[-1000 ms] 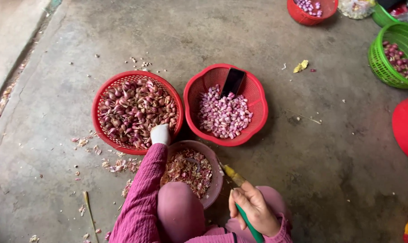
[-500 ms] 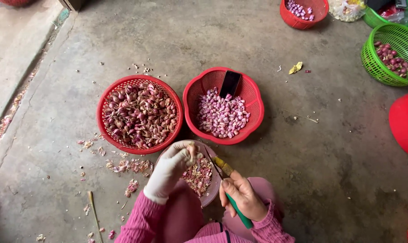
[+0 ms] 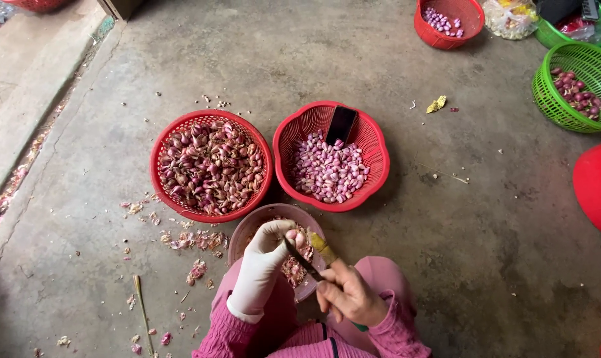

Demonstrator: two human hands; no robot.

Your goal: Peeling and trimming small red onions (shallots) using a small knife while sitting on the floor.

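My left hand, in a white glove, pinches a small shallot over a pink bowl of peelings between my knees. My bare right hand grips a small knife with a dark blade, its edge against the shallot. Beyond the bowl stand two red baskets: the left one is full of unpeeled shallots, the right one holds peeled pink shallots and a black phone.
Shallot skins litter the concrete floor left of the bowl. A red basket and a green basket with shallots stand at the far right. A red object cuts in at the right edge. A step runs along the left.
My left hand left the basket of unpeeled shallots and came back over the pink bowl with a shallot. My right hand brought the knife up to meet it.
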